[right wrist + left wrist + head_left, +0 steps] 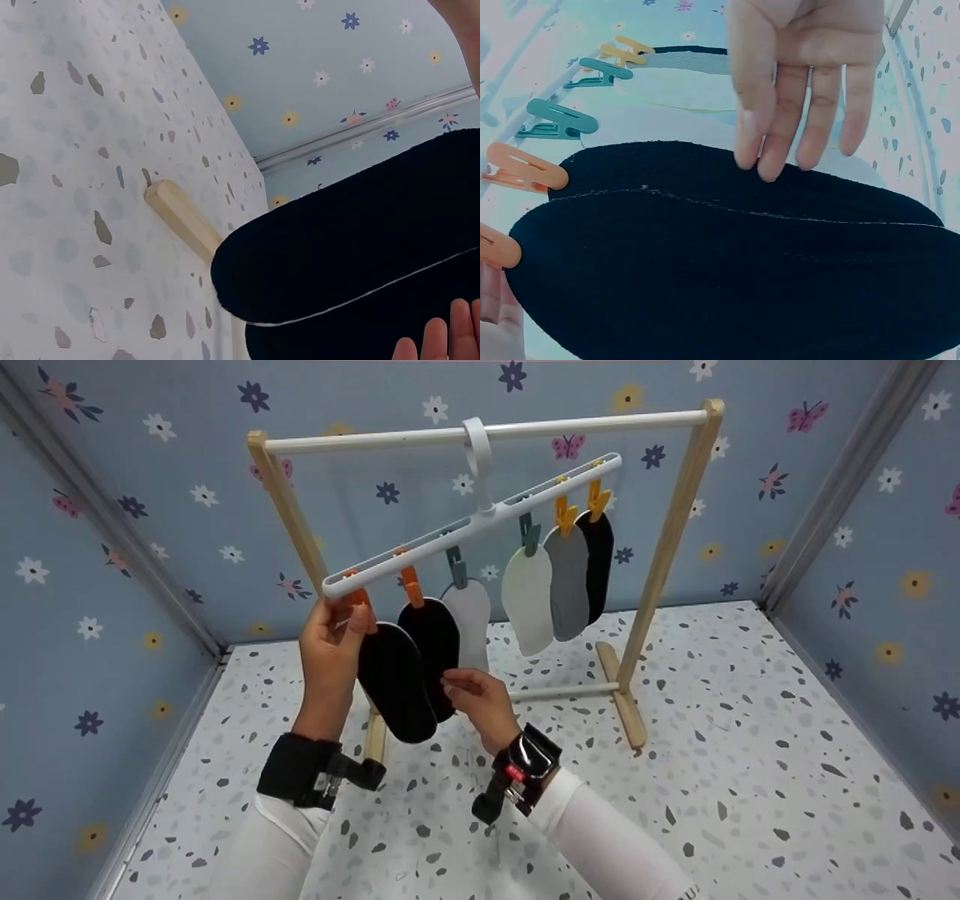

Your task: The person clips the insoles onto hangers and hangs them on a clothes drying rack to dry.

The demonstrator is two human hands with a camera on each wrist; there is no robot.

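A white clip hanger (480, 521) hangs from the white rod (600, 424) of a wooden rack (667, 555). My left hand (341, 622) is raised to the hanger's low left end and pinches the orange clip (358, 598) (496, 251) that holds the front black sock (394, 682) (727, 292) (360, 247). Behind it a second black sock (435, 645) (705, 172) hangs from another orange clip (525, 169). My right hand (469, 690) (795, 112) reaches in from the right, its straight fingertips (442, 341) touching the black socks.
Further along the hanger hang a white sock (471, 622), another white one (527, 600), a grey one (568, 585) and a black one (598, 562). The rack's wooden foot (622, 697) (184, 217) rests on the speckled floor (750, 735). Flowered walls close in three sides.
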